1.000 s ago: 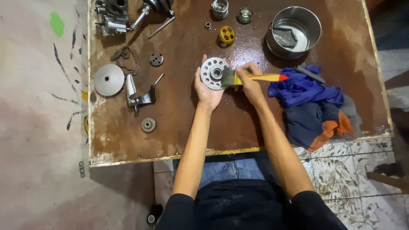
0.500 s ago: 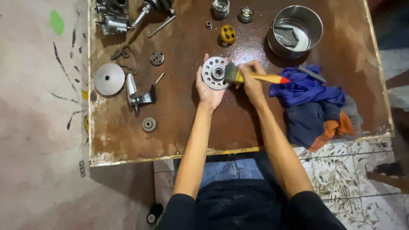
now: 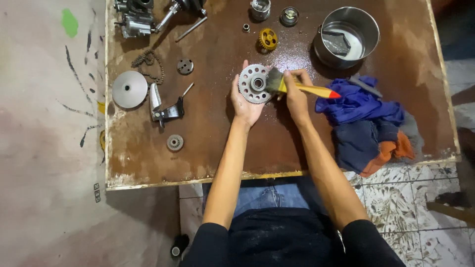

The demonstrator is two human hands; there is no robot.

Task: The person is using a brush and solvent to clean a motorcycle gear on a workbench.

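Left hand (image 3: 246,101): palm up above the middle of the brown work table (image 3: 222,148), fingers cupped around a round toothed gear (image 3: 255,83).
Right hand (image 3: 296,94): closed on the yellow handle of a paintbrush (image 3: 302,88); bristles touch the gear's right side.
Surroundings: steel pot (image 3: 346,35) beyond the brush; blue and orange rags (image 3: 368,123) to the right; small yellow gear (image 3: 268,38) just behind the hands; smooth metal disc (image 3: 129,89) and chain (image 3: 147,62) well to the left.
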